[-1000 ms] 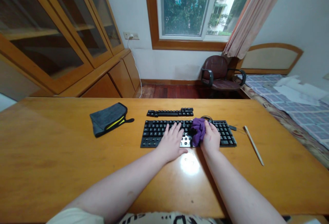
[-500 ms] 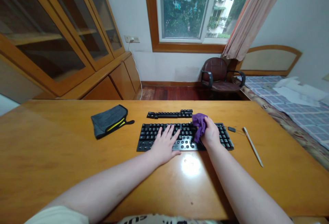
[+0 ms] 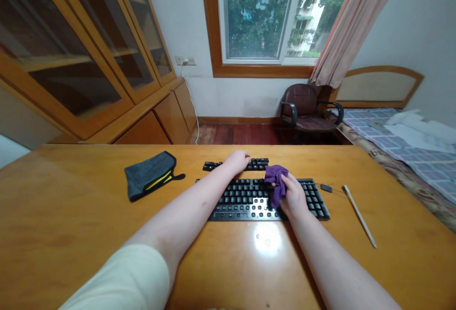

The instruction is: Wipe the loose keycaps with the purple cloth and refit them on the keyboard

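A black keyboard point(image 3: 238, 199) lies across the desk, and its lower rows show bare key stems where keycaps are off. Behind it, loose black keycaps point(image 3: 260, 163) are set out in a strip. My left hand point(image 3: 237, 162) is over the middle of that strip with its fingers curled down; what is under the fingertips is hidden. My left forearm covers the keyboard's left end. In my right hand point(image 3: 295, 197) is a bunched purple cloth point(image 3: 276, 182), held over the right-centre of the keyboard.
A grey cloth with yellow lining point(image 3: 150, 174) lies folded at the left. To the right are a small dark tag-like piece point(image 3: 326, 188) with thin wire and a pale stick point(image 3: 359, 216). An office chair point(image 3: 302, 106) stands beyond the desk point(image 3: 71, 215).
My left hand has lifted off the keyboard and reached forward to the loose keycaps, its spread fingers now curled. My right hand keeps the purple cloth in nearly the same place. The view has tilted slightly.
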